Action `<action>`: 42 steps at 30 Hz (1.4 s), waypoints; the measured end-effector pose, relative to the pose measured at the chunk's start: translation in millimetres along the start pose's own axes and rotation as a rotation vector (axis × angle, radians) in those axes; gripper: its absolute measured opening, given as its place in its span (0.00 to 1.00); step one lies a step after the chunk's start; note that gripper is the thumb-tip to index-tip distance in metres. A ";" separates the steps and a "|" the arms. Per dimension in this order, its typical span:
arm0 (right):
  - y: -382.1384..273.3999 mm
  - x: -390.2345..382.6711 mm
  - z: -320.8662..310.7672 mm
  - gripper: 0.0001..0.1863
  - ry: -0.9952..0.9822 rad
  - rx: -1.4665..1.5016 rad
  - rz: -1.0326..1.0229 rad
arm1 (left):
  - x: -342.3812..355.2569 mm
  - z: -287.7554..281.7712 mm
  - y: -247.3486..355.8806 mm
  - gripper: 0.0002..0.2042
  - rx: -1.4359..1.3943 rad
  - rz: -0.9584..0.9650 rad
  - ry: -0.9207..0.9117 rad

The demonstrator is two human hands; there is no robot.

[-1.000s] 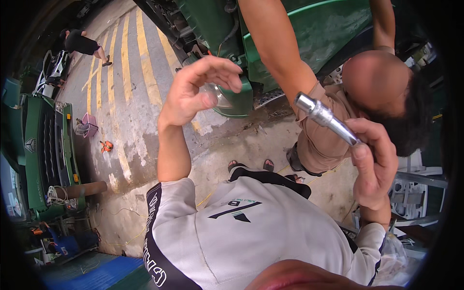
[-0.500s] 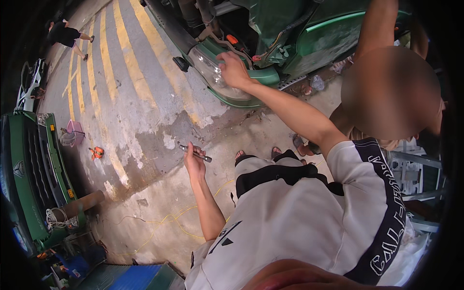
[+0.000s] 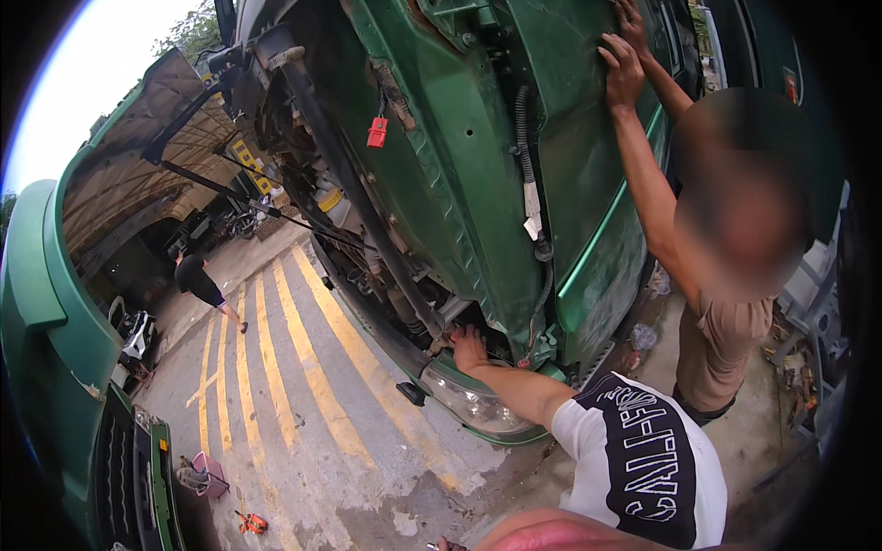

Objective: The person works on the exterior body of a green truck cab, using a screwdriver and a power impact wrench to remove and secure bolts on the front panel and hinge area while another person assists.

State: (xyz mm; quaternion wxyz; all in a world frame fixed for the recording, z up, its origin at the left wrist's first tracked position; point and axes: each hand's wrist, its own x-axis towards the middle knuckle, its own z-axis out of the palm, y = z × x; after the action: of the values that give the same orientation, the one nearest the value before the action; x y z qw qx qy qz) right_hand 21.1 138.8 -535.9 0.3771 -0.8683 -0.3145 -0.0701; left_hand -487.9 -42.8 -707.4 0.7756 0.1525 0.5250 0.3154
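Right hand point(image 3: 469, 350) reaches in beside the headlight point(image 3: 476, 404), lower centre — fingers bent, grip indeterminable, apparently feeling inside, a move calling for careful touch — left hand point(image 3: 448, 545), lower edge, too hidden to judge.

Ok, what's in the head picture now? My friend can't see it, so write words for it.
The wearer's right hand reaches into the front of a green truck, by its headlight. At right, a co-worker in brown has both hands up against the truck. At left, someone in black is near yellow stripes.
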 end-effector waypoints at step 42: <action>-148.7 133.6 -644.6 0.20 0.884 1.305 -1.039 | -463.3 723.6 332.0 0.13 0.962 1.799 -0.416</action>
State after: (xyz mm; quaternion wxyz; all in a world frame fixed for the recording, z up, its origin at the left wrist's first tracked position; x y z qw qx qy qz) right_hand 112.3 -168.9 57.8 0.7953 -0.1315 -0.4678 -0.3625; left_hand -54.0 -24.6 104.9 0.1866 0.8322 0.1437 0.5020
